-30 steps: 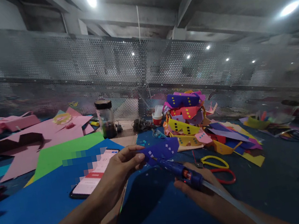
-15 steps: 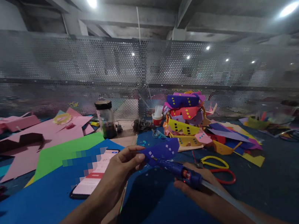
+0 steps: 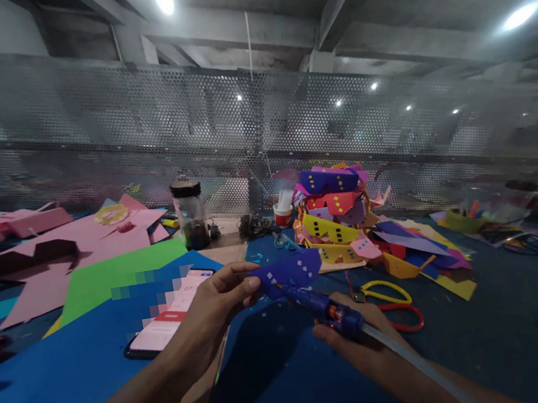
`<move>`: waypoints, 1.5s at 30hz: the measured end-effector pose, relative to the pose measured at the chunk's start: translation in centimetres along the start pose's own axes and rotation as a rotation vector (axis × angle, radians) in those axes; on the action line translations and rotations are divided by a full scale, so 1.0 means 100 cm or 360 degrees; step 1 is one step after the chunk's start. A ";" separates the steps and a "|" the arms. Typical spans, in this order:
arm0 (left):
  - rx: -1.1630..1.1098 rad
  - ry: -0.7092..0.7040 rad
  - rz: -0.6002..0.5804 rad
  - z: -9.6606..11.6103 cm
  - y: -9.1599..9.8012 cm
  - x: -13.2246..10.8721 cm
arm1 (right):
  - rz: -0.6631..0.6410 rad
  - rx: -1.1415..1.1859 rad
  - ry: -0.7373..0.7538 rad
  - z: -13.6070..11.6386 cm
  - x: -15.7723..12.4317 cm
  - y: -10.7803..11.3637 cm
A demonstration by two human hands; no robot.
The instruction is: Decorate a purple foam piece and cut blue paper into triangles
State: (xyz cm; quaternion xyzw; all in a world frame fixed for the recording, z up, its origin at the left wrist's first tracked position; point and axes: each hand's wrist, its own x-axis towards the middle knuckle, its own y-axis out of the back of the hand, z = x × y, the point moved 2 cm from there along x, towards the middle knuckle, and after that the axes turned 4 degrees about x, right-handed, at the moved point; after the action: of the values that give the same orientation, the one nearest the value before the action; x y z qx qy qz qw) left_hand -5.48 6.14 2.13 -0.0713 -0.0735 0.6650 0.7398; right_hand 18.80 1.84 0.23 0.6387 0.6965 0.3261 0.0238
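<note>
Between the thumb and fingers of my left hand (image 3: 230,295) is the left end of a dark blue paper piece (image 3: 292,268) dotted with small pale squares. My right hand (image 3: 358,340) is wrapped round a blue hot glue gun (image 3: 322,306), a long clear glue stick (image 3: 414,361) trailing from its back end. The gun's nozzle points up and left at the paper's lower edge, close to my left fingertips; whether it touches the paper I cannot tell. Just beyond my right hand lie scissors (image 3: 388,291) with one yellow and one red handle loop.
A phone (image 3: 166,324) lies on blue paper (image 3: 71,366) at left, near green (image 3: 123,274) and pink sheets (image 3: 96,234). Behind stand a black-lidded jar (image 3: 191,216) and a paper cup (image 3: 282,214). Colourful folded paper pieces (image 3: 334,215) are stacked right of centre, before a perforated metal screen (image 3: 216,115).
Almost nothing differs. The blue paper's right end has shifted very slightly to the left, while both hands and the glue gun keep their places.
</note>
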 end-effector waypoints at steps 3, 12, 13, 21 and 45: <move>-0.0015 0.0009 0.0014 0.000 0.000 0.001 | 0.0019 -0.0005 0.0012 0.000 -0.001 0.000; -0.0020 0.0009 -0.0001 -0.001 0.000 0.002 | 0.0054 0.0027 0.0019 0.000 -0.003 -0.001; -0.0022 0.0014 0.0005 -0.001 0.000 0.003 | 0.0049 0.0045 0.0019 0.000 -0.003 -0.001; -0.0044 0.0046 0.0060 0.003 0.001 0.003 | 0.0079 0.0101 -0.0038 0.002 -0.005 -0.003; -0.0006 0.0025 0.0029 -0.004 0.003 0.003 | 0.0017 0.0186 -0.0077 -0.002 0.001 -0.002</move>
State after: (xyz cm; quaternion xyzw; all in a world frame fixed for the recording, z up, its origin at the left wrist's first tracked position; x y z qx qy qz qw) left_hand -5.72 6.43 1.71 -0.0786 -0.0684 0.6710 0.7341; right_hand 18.46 1.87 0.33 0.6503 0.7102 0.2697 0.0016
